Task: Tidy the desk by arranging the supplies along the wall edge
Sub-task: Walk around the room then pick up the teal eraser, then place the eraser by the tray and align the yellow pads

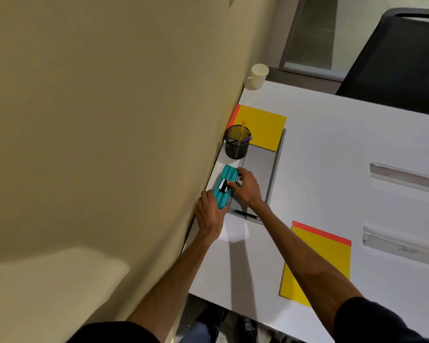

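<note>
A teal ribbed case lies on the white desk close to the beige wall, with a small black and silver object on top. My left hand grips the case's near end. My right hand holds its right side, fingertips at the small object. Just beyond stands a black mesh pen cup with a yellow pen and a purple one. Behind it a yellow pad with a red edge lies on a grey folder along the wall.
A second yellow pad lies at the near right under my right forearm. Two envelopes rest further right. A white paper cup stands at the far corner. A black chair is behind the desk.
</note>
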`<state>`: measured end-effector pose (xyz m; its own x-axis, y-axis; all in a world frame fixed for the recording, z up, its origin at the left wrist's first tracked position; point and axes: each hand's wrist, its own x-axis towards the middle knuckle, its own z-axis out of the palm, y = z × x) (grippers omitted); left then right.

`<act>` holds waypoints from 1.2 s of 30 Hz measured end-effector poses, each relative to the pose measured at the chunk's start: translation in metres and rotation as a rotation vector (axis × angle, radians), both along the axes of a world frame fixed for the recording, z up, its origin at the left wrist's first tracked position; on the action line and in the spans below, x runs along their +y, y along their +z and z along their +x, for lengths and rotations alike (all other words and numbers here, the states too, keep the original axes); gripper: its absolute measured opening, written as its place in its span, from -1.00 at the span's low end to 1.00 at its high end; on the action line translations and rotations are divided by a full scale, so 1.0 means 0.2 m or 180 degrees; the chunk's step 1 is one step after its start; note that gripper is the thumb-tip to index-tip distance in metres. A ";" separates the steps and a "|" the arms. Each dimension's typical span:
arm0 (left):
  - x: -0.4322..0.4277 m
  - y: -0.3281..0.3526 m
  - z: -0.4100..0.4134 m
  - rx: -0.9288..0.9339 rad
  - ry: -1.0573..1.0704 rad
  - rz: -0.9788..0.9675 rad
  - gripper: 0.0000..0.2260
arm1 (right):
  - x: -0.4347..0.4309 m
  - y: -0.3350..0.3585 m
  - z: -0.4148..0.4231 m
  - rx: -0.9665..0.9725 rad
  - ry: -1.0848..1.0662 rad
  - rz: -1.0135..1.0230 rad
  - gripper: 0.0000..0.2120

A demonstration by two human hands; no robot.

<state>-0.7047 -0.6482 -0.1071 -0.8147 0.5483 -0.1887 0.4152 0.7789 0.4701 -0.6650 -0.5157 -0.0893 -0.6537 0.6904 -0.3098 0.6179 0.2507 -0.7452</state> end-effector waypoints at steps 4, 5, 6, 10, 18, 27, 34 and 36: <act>0.03 -0.04 -0.03 -0.0038 0.0035 -0.0100 -0.43 | 0.01 -0.05 -0.05 0.0032 -0.0044 -0.0135 -0.42; 0.03 -0.05 -0.03 -0.0088 0.0081 -0.0076 -0.42 | 0.02 -0.06 -0.06 0.0032 -0.0028 -0.0109 -0.43; 0.04 -0.06 -0.04 -0.0146 0.0138 -0.0052 -0.41 | 0.02 -0.07 -0.07 0.0039 -0.0009 -0.0086 -0.44; 0.07 -0.10 -0.07 -0.0230 0.0232 -0.0143 -0.38 | 0.03 -0.10 -0.11 0.0034 0.0067 -0.0105 -0.46; 0.11 -0.12 -0.09 -0.0134 0.0220 -0.0274 -0.37 | 0.04 -0.13 -0.11 -0.0025 0.0162 -0.0093 -0.40; 0.07 -0.06 -0.01 -0.0072 0.0228 0.0089 -0.23 | 0.01 -0.11 0.06 -0.0044 -0.0169 -0.0073 -0.40; 0.11 0.04 0.20 -0.0039 -0.0153 -0.0058 -0.32 | -0.03 -0.01 0.40 0.0017 -0.0570 0.0042 -0.51; 0.15 0.06 0.29 -0.0225 -0.0292 0.0199 -0.44 | -0.02 0.00 0.53 -0.0016 -0.0706 0.0071 -0.52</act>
